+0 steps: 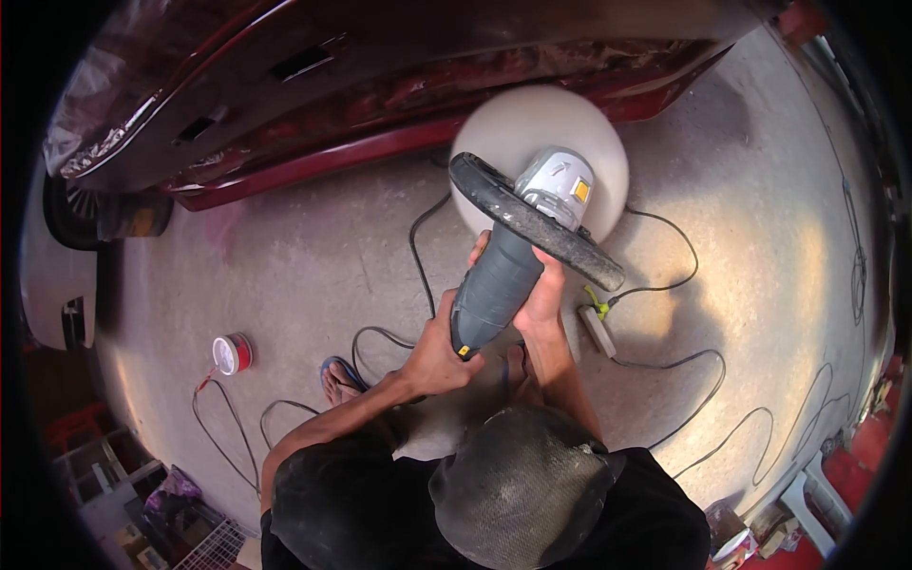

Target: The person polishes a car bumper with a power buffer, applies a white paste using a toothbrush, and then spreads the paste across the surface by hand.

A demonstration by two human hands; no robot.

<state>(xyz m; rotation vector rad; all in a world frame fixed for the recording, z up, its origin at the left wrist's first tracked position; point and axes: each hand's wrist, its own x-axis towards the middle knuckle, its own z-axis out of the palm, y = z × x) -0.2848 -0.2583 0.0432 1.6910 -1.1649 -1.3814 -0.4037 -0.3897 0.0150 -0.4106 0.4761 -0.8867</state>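
Observation:
I hold a polishing machine [496, 283] with both hands. My left hand [439, 358] grips the rear end of its grey body. My right hand [543, 290] grips the body further forward, just under the black loop handle [532, 225]. The silver head [558, 185] carries a round white pad [537, 123], which looks blurred and sits against the lower edge of a dark red car body [332, 95]. The machine's black cord [418, 247] trails across the concrete floor [313, 256].
A red and white tape roll [231, 353] lies on the floor at the left. A power strip [598, 330] with cables [684, 370] lies to the right. The car's wheel [90, 214] is at far left. My foot in a sandal [340, 380] is below.

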